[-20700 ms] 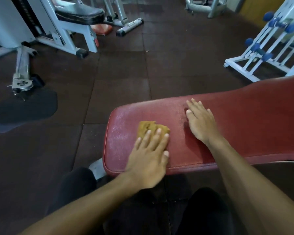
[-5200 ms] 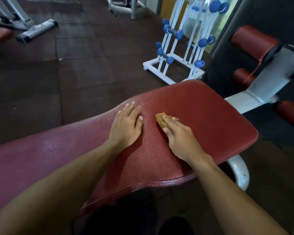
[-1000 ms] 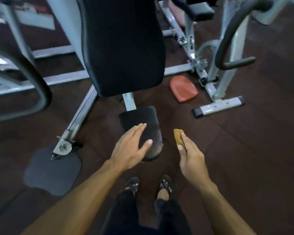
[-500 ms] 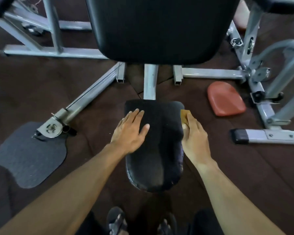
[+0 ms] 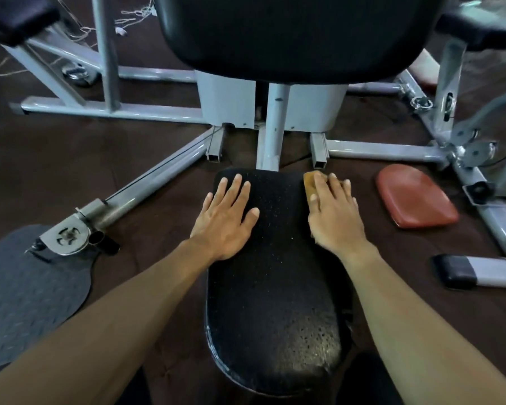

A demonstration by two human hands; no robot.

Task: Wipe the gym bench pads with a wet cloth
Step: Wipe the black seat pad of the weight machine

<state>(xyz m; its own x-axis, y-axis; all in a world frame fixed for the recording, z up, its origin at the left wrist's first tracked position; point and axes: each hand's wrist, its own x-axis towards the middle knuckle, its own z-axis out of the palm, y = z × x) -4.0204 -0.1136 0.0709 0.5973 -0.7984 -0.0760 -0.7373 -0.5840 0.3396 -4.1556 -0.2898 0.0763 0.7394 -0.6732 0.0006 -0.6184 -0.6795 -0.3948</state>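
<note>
- Black, pebble-textured vinyl seat pad (image 5: pixel 275 287), rounded oblong, cracked and shiny at its near end; it sits on a grey steel frame (image 5: pixel 270 124).
- Mustard-yellow folded cloth (image 5: pixel 310 182) lies on the pad's far right corner.
- My right hand (image 5: pixel 335 214) presses the cloth flat, fingers straight.
- My left hand (image 5: pixel 225 214) rests spread on the pad.
- Loose red vinyl pad (image 5: pixel 415 197) on the dark rubber floor (image 5: pixel 56 171).
- No legible writing.
</note>
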